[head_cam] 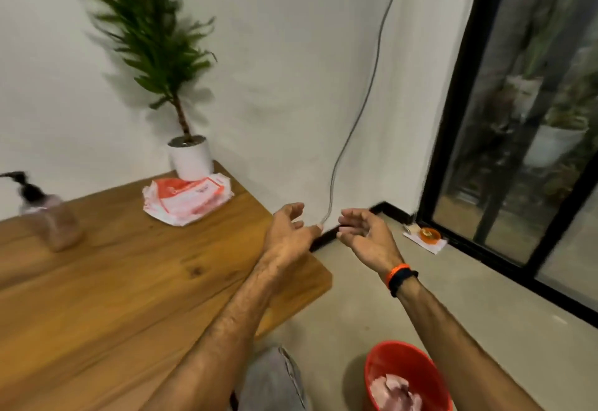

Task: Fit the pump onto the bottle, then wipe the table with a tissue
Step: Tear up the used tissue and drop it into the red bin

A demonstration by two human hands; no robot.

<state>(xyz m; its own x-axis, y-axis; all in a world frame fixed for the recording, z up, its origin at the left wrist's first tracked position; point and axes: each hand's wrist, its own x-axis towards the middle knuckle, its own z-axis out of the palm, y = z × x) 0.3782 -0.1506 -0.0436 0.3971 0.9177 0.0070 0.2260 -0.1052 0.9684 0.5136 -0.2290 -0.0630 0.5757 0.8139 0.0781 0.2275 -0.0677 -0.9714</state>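
I see my left hand (286,232) and right hand (364,235) loosely open and empty off the wooden table's (129,281) corner; a careless sweep could topple the pump bottle (48,216) near its far-left edge.

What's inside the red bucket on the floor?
The red bucket holds crumpled pinkish tissue. Whatever lies under that wad, and the bucket's bottom, is covered and cut off by the picture's edge.

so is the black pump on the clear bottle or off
On: the black pump sits atop the clear bottle, which stands upright on the wooden table.
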